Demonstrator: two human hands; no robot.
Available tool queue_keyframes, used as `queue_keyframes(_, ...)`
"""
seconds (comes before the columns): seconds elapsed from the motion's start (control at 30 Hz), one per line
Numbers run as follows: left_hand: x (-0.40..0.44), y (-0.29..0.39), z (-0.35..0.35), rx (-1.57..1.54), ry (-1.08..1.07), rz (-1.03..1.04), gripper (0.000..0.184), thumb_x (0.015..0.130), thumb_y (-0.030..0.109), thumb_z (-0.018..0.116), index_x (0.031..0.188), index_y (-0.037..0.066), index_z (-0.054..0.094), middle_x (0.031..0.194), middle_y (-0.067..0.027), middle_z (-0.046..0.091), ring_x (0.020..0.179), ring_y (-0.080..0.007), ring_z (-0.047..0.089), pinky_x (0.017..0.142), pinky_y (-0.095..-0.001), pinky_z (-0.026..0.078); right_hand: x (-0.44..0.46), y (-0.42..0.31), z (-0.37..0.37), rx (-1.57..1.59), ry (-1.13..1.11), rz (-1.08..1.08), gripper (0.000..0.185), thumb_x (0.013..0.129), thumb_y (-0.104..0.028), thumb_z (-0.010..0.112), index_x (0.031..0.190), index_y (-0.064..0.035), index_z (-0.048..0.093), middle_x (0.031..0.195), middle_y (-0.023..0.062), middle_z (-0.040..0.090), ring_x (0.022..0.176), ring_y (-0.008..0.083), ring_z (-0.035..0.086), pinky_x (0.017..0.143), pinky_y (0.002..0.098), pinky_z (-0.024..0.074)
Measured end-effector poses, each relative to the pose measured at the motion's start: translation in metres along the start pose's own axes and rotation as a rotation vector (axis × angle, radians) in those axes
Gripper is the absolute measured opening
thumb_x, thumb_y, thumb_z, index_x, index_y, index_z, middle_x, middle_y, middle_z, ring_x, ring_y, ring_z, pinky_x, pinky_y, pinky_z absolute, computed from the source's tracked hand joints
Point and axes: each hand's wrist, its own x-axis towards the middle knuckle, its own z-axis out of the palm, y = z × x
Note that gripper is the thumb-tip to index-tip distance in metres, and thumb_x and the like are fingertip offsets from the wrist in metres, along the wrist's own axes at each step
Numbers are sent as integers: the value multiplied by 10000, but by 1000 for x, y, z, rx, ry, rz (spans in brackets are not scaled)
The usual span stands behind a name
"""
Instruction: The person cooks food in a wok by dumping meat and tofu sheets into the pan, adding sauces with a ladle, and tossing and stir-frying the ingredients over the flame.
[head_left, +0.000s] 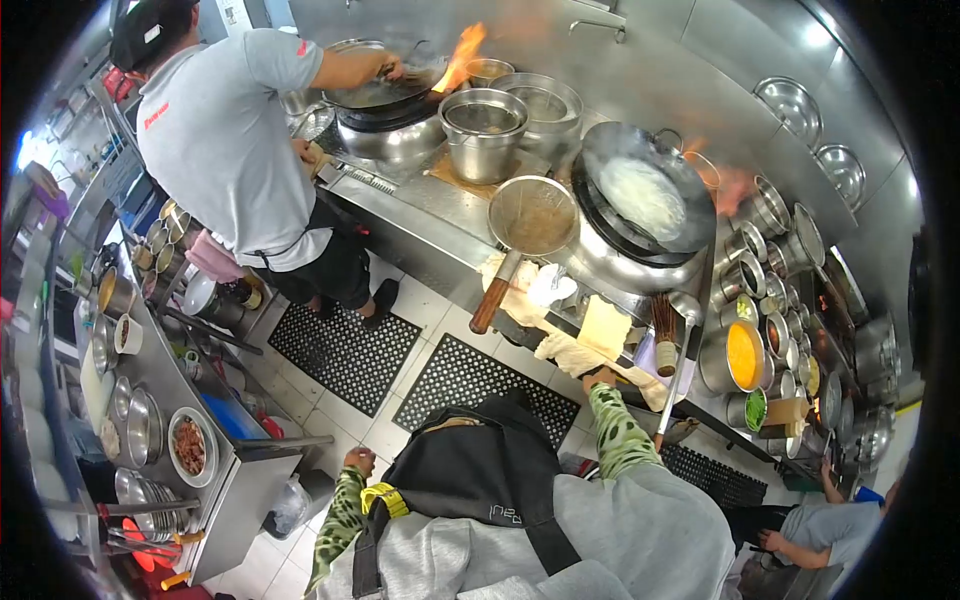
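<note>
My left hand (358,460) hangs low at my side over the floor, fingers curled in, with nothing visible in it. My right hand (601,378) is at the front edge of the stove counter, just below a yellow folded cloth (604,328) and beside a draped beige cloth (572,352); its fingers are mostly hidden. Ahead, a wok (612,150) with whitish bubbling liquid (640,195) sits on a burner. A round mesh strainer (535,215) with a wooden handle lies left of it, handle toward me. Right of the cloths are a bamboo brush (664,335) and a long-handled ladle (686,308).
A co-worker (235,140) works at another wok (375,85) beside a tall flame (463,58). Metal pots (483,125) stand between the woks. Seasoning containers (744,355) crowd the right. Another person (830,535) is at lower right. Rubber mats (480,385) cover the floor; a side counter (250,500) stands left.
</note>
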Motion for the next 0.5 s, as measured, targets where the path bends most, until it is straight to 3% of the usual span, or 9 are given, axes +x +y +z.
queue_keyframes(0.13,24,-8,6,-279,27,-40,341,797,232,642,1067,23,625,746,-114,668,616,-192,657,559,-326,546,-14,-18,-42,-68,-208,114,342,941,-177,433,1134,70,572,1163,211,609,1014,314,599,928,409,477)
queue_keyframes(0.2,16,-10,2,-114,33,-35,304,794,226,647,1050,63,652,790,-119,688,738,-228,676,706,-350,550,41,13,4,-233,-273,20,360,956,-218,436,1127,70,566,1141,206,615,979,295,602,899,410,487)
queue_keyframes(0.3,16,-43,8,110,-16,97,289,782,290,658,1004,108,684,929,-138,698,959,-274,651,907,-362,491,67,29,34,-172,-51,22,496,917,-366,509,1179,53,549,1161,230,598,1082,311,577,917,409,484)
queue_keyframes(0.33,18,-53,15,64,-50,-104,313,780,327,645,994,103,689,1006,-162,680,997,-290,634,907,-390,494,71,24,33,-195,-49,-6,496,916,-367,510,1179,52,549,1162,230,598,1082,311,577,917,409,484)
queue_keyframes(0.37,52,-106,25,564,-67,447,324,776,351,638,980,105,695,1036,-179,667,996,-322,625,898,-415,497,71,6,29,-218,-55,-49,496,916,-367,512,1178,51,550,1162,230,598,1083,311,577,918,409,484)
queue_keyframes(0.4,18,-71,17,414,-79,18,301,824,298,561,1025,120,696,1148,-159,621,1091,-323,570,924,-436,474,72,-5,29,-230,-52,-96,495,915,-368,513,1178,50,550,1162,230,598,1083,312,577,918,409,484)
queue_keyframes(0.43,26,-87,18,602,-228,43,303,830,288,529,1001,96,690,1133,-189,617,1065,-342,577,903,-438,483,74,-14,32,-231,-44,-140,495,914,-368,514,1178,50,551,1163,230,598,1083,312,577,918,409,484)
queue_keyframes(0.47,-5,-54,8,430,-83,-73,304,838,275,503,946,57,685,1120,-203,613,1049,-349,579,895,-442,485,77,-26,37,-231,-38,-178,495,914,-368,515,1178,49,552,1163,230,598,1083,313,577,918,409,484)
queue_keyframes(0.5,15,-74,11,603,-194,45,330,840,282,497,946,23,672,1114,-202,614,1046,-357,578,894,-457,479,79,-36,40,-234,-34,-206,495,913,-369,516,1178,48,552,1163,230,597,1083,313,577,918,409,483)
